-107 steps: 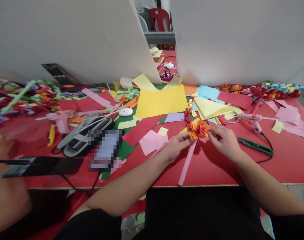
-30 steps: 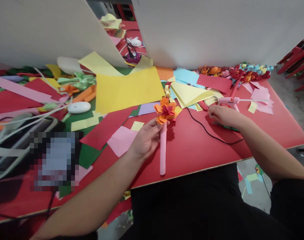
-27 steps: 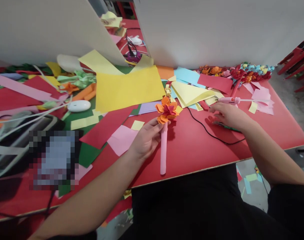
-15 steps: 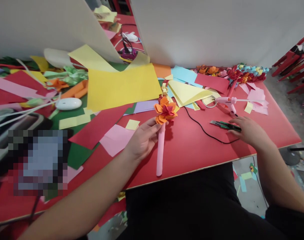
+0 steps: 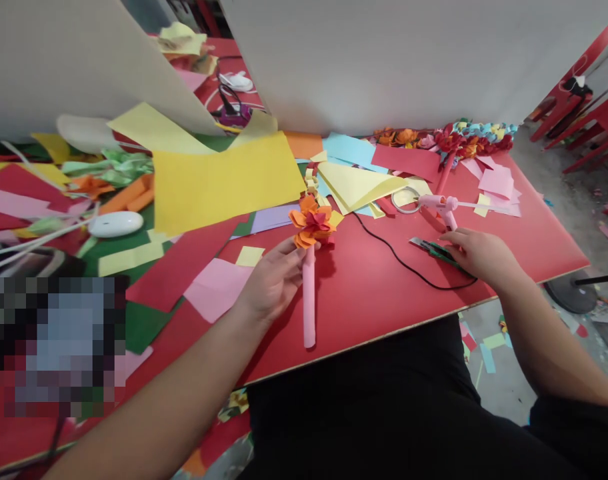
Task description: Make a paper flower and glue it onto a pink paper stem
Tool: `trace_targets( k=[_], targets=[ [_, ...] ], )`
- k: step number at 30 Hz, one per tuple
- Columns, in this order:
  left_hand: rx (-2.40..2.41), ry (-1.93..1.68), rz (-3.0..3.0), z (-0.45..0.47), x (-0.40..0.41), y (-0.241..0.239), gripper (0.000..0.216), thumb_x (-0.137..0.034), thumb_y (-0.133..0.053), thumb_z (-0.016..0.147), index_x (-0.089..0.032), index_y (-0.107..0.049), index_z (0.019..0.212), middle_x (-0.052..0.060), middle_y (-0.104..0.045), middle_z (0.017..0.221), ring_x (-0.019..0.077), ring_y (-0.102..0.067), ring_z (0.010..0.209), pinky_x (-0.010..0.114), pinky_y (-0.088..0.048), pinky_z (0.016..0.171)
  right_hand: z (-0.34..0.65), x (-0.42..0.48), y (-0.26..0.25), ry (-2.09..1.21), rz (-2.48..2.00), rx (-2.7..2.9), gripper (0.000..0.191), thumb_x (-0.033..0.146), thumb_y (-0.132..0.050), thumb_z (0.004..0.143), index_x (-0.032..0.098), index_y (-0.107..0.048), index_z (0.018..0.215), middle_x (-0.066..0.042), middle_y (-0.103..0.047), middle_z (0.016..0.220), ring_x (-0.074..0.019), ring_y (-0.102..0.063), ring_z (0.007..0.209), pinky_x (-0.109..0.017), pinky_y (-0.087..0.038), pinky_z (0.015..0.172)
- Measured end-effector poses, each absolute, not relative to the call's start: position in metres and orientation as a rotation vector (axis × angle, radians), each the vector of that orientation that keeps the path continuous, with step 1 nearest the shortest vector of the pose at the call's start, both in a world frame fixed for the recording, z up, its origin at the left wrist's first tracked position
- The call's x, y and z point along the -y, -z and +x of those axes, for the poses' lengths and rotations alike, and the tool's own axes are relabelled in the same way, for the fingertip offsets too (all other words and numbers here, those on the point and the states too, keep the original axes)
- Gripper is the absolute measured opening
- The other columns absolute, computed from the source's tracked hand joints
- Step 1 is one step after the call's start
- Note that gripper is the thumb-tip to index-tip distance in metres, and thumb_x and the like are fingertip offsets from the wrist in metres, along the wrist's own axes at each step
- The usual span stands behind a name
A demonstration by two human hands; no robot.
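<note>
In my left hand (image 5: 277,280) is a paper flower with orange and red petals (image 5: 315,223), its pink rolled stem (image 5: 309,300) slanting down toward the table's front edge. My fingers close round the stem just below the petals. My right hand (image 5: 484,257) hovers at the right with fingers stretched out, their tips at the lower end of the pink glue gun's handle (image 5: 450,219). Under those fingers lies a green and black utility knife (image 5: 434,250), partly covered. The glue gun (image 5: 437,201) rests on the table with a glue stick out of its back.
Coloured paper sheets, a large yellow one (image 5: 224,180) among them, cover the red table's (image 5: 374,293) left and back. A white mouse-like device (image 5: 116,225) lies at left. Finished paper flowers (image 5: 477,140) stand at back right. A black cord (image 5: 399,257) curves across the table.
My right hand has shifted from the knife's end up toward the glue gun's handle. The whole view has turned slightly to the right. My left hand keeps its hold on the flower.
</note>
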State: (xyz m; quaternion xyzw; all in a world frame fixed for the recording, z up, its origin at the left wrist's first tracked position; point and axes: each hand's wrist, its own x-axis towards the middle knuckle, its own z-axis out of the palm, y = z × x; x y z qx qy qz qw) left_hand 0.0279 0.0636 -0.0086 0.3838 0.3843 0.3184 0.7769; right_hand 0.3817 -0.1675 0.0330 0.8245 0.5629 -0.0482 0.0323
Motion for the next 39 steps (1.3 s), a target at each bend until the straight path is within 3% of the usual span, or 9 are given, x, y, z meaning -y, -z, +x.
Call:
trace_targets(
  k=[3, 12, 16, 21, 24, 27, 32, 35, 39],
  targets=[
    [-0.828, -0.692, 0.844, 0.027, -0.064, 0.009, 0.042, -0.036, -0.106, 0.07, -0.019, -0.083, 0.101, 0.005, -0.081, 0.094, 0.0125, -0.068, 0.072, 0.021, -0.056, 0.064, 0.37, 0.148, -0.031, 0.155, 2.391, -1.726, 0.037, 0.029, -0.054, 0.111, 0.031, -0.08, 0.138, -0.01, -0.084, 0.132, -0.0302, -0.081, 0.104, -0.034, -0.041, 0.063],
    [-0.778, -0.683, 0.856, 0.025, -0.066, 0.006, 0.035, -0.034, -0.103, 0.075, -0.019, -0.084, 0.1, 0.005, -0.079, 0.092, 0.0126, -0.067, 0.073, 0.021, -0.057, 0.065, 0.359, 0.121, -0.037, 0.1, 2.145, -1.776, 0.034, 0.023, -0.05, 0.113, 0.02, -0.084, 0.106, -0.014, -0.082, 0.107, -0.0304, -0.077, 0.104, -0.036, -0.028, 0.063],
    [-0.753, -0.699, 0.837, 0.025, -0.064, 0.005, 0.034, -0.033, -0.103, 0.074, -0.019, -0.084, 0.098, 0.004, -0.078, 0.09, 0.0113, -0.065, 0.071, 0.02, -0.057, 0.064, 0.359, 0.12, -0.033, 0.062, 2.156, -1.801, 0.036, 0.026, -0.049, 0.115, 0.018, -0.084, 0.108, -0.016, -0.081, 0.109, -0.032, -0.075, 0.107, -0.037, -0.03, 0.064],
    [-0.741, -0.696, 0.833, 0.025, -0.062, 0.001, 0.034, -0.034, -0.104, 0.074, -0.02, -0.084, 0.097, 0.004, -0.078, 0.091, 0.0119, -0.065, 0.071, 0.021, -0.058, 0.063, 0.359, 0.116, -0.033, -0.023, 2.391, -1.845, 0.034, 0.031, -0.05, 0.114, 0.023, -0.083, 0.119, -0.015, -0.082, 0.128, -0.0315, -0.075, 0.108, -0.036, -0.041, 0.065],
    [-0.739, -0.669, 0.855, 0.024, -0.062, 0.001, 0.036, -0.038, -0.104, 0.075, -0.02, -0.085, 0.099, 0.004, -0.077, 0.089, 0.013, -0.065, 0.072, 0.023, -0.06, 0.065, 0.356, 0.108, -0.045, -0.106, 2.607, -1.961, 0.029, 0.028, -0.054, 0.111, 0.025, -0.083, 0.114, -0.011, -0.08, 0.142, -0.0299, -0.077, 0.111, -0.036, -0.052, 0.074],
    [-0.721, -0.661, 0.877, 0.024, -0.062, 0.002, 0.038, -0.041, -0.104, 0.075, -0.019, -0.085, 0.099, 0.005, -0.079, 0.092, 0.0132, -0.065, 0.073, 0.024, -0.061, 0.067, 0.355, 0.099, -0.06, -0.119, 2.715, -2.143, 0.025, 0.028, -0.059, 0.109, 0.025, -0.083, 0.11, -0.01, -0.082, 0.136, -0.027, -0.079, 0.105, -0.036, -0.057, 0.084],
    [-0.708, -0.683, 0.868, 0.024, -0.064, 0.001, 0.037, -0.04, -0.103, 0.077, -0.02, -0.085, 0.102, 0.004, -0.078, 0.093, 0.0132, -0.066, 0.074, 0.023, -0.061, 0.066, 0.368, 0.103, -0.073, 0.04, 2.606, -2.075, 0.019, 0.023, -0.066, 0.102, 0.027, -0.084, 0.107, -0.007, -0.085, 0.123, -0.0252, -0.078, 0.094, -0.034, -0.052, 0.074],
    [-0.694, -0.684, 0.856, 0.023, -0.064, -0.001, 0.033, -0.038, -0.102, 0.079, -0.02, -0.084, 0.099, 0.005, -0.08, 0.097, 0.0143, -0.068, 0.077, 0.023, -0.062, 0.066, 0.376, 0.115, -0.067, 0.222, 2.431, -1.891, 0.026, 0.021, -0.066, 0.1, 0.03, -0.085, 0.115, -0.005, -0.084, 0.12, -0.0247, -0.077, 0.09, -0.032, -0.043, 0.064],
    [-0.694, -0.662, 0.838, 0.024, -0.062, -0.001, 0.033, -0.035, -0.102, 0.077, -0.017, -0.085, 0.1, 0.004, -0.077, 0.09, 0.0127, -0.066, 0.073, 0.022, -0.062, 0.064, 0.377, 0.122, -0.053, 0.302, 2.269, -1.871, 0.033, 0.02, -0.061, 0.104, 0.031, -0.084, 0.125, -0.008, -0.08, 0.126, -0.025, -0.076, 0.094, -0.032, -0.04, 0.063]
  ],
)
